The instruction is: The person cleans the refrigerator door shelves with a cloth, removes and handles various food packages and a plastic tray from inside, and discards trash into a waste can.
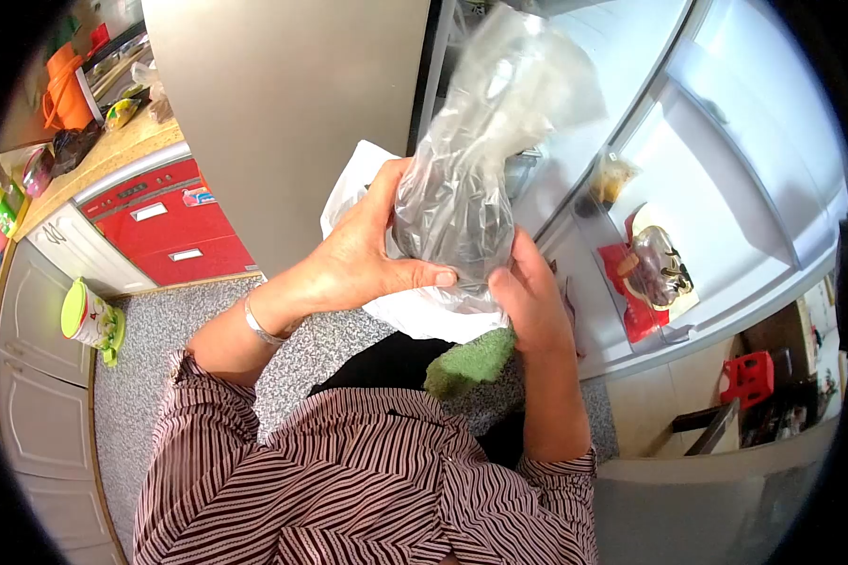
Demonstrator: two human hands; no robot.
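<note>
In front of the open fridge, a clear plastic bag (457,188) is held up between both hands. Something round and greyish shows through its lower part, but I cannot make out what. My left hand (367,254) is closed round the bag's left side, thumb across the front. Against the lower right side, the fingers of my right hand (532,297) are curled on the bag. A green cloth (471,363) hangs just below my right hand; whether the fingers grip it is hidden. Behind the hands is a white plastic bag (349,179), partly covered.
The fridge door (725,179) stands open at the right, with bagged food (655,268) and a red packet (645,315) in its shelf. A closed grey door panel (283,113) is ahead. At left are a counter (127,151), red drawers (179,226) and a bin (89,315).
</note>
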